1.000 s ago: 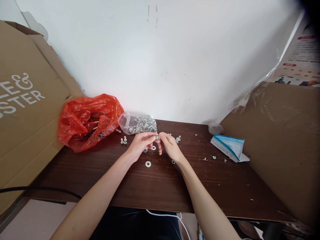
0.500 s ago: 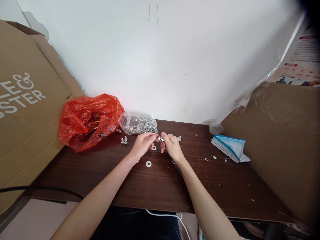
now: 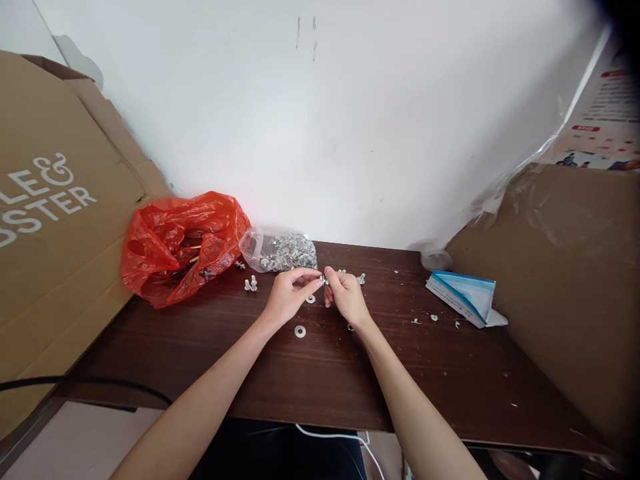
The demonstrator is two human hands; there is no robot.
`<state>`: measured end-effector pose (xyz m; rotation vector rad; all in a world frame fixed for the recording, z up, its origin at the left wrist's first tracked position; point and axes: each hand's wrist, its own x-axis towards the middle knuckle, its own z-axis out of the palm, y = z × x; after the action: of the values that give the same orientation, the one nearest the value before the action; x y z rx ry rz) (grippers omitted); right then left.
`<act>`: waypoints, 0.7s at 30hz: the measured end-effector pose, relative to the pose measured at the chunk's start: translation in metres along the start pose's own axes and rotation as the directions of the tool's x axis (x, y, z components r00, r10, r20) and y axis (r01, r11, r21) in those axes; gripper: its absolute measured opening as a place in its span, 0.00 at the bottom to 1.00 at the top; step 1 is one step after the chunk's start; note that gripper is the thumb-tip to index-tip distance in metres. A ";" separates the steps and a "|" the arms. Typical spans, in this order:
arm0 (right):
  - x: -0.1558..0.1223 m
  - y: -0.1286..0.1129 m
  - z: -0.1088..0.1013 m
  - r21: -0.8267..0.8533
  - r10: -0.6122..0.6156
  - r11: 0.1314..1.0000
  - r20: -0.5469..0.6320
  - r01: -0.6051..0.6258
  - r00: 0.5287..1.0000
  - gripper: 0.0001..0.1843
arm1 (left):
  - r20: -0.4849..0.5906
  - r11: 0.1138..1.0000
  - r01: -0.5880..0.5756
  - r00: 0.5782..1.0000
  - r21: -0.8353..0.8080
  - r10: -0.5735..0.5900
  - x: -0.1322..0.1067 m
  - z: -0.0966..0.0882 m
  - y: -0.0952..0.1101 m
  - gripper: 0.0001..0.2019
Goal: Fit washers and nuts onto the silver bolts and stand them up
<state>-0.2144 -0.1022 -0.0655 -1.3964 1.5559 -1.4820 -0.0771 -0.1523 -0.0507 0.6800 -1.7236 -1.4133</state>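
My left hand (image 3: 290, 295) and my right hand (image 3: 346, 293) meet above the table, each in a pinch. Between their fingertips is a small shiny bolt (image 3: 323, 280), mostly covered by the fingers; a nut seems to be on it. Below the left fingers lies a flat washer (image 3: 311, 301), partly hidden, and a second washer (image 3: 296, 332) is nearer to me. A nut (image 3: 351, 327) sits beside my right wrist. Two bolts (image 3: 254, 284) stand left of my left hand, and more bolts (image 3: 361, 279) lie behind the right one.
A clear bag of metal fasteners (image 3: 293, 252) rests by the wall, beside a red plastic bag (image 3: 150, 250). Cardboard walls (image 3: 60, 267) flank the dark wooden table (image 3: 300, 380). At the right are a blue-and-white packet (image 3: 463, 295), a clear round container (image 3: 436, 259) and small scraps.
My left thumb and fingertips have closed over the nut end of the bolt, so less of it shows. Both hands stay together; the view has shifted slightly.
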 end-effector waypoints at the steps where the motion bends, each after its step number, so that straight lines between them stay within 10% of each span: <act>1: 0.000 -0.001 0.000 -0.001 -0.001 1.000 0.003 0.001 1.000 0.32 | -0.005 1.000 -0.009 1.000 0.009 0.009 0.000 0.000 -0.001 0.15; 21: -0.001 -0.008 -0.004 0.024 -0.121 0.993 0.064 0.120 0.991 0.14 | -0.193 0.999 0.021 0.981 -0.030 -0.027 0.004 -0.004 0.000 0.13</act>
<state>-0.2157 -0.0987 -0.0577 -1.5358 1.4354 -1.5012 -0.0759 -0.1581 -0.0495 0.7983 -1.5468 -1.3384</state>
